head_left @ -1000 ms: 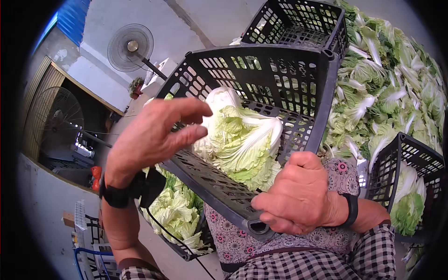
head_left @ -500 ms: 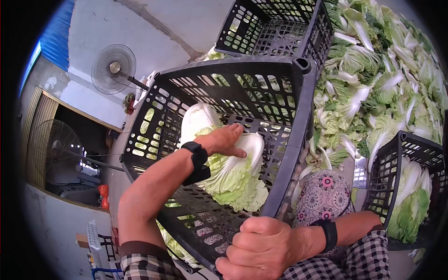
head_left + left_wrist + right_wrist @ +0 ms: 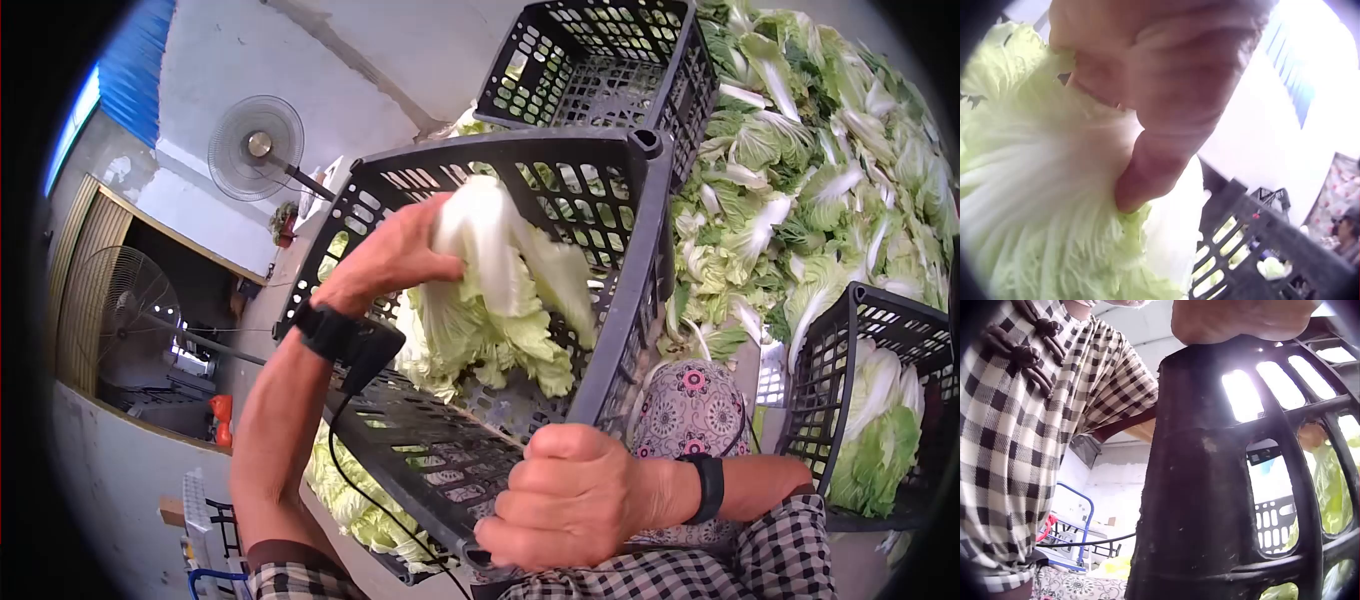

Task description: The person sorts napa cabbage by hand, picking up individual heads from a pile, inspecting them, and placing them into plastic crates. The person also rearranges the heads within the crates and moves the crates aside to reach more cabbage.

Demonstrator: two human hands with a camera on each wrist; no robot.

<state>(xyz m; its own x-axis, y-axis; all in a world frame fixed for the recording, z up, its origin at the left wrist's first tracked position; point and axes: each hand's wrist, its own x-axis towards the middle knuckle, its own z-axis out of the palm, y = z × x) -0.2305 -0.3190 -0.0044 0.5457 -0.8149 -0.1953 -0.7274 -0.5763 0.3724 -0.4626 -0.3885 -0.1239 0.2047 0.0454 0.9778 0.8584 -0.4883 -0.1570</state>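
Observation:
My left hand [image 3: 395, 255] grips a napa cabbage [image 3: 485, 240] by its white base, thumb on the near side. Its base points up and its leafy end hangs down inside a black plastic crate [image 3: 620, 370]. In the left wrist view, the thumb presses into the cabbage's pale leaves [image 3: 1041, 187]; the other fingers are partly hidden. The crate is tilted toward me. My right hand [image 3: 565, 500] holds its near corner, fingers curled over the rim. In the right wrist view, the underside of that hand [image 3: 1241, 322] sits on top of the crate's corner [image 3: 1191, 456].
Another black crate [image 3: 690, 90] stands behind. A large heap of napa cabbages and leaves [image 3: 830, 190] fills the right side. Another crate [image 3: 855, 295] at the right holds cabbage [image 3: 880, 430]. More cabbage [image 3: 350, 500] lies below left. A fan [image 3: 255, 145] stands farther back.
My left hand moved from above the crate's left side onto the cabbage, took hold of it and raised its base. The crate shifted left and down in view; my right hand stayed on its corner.

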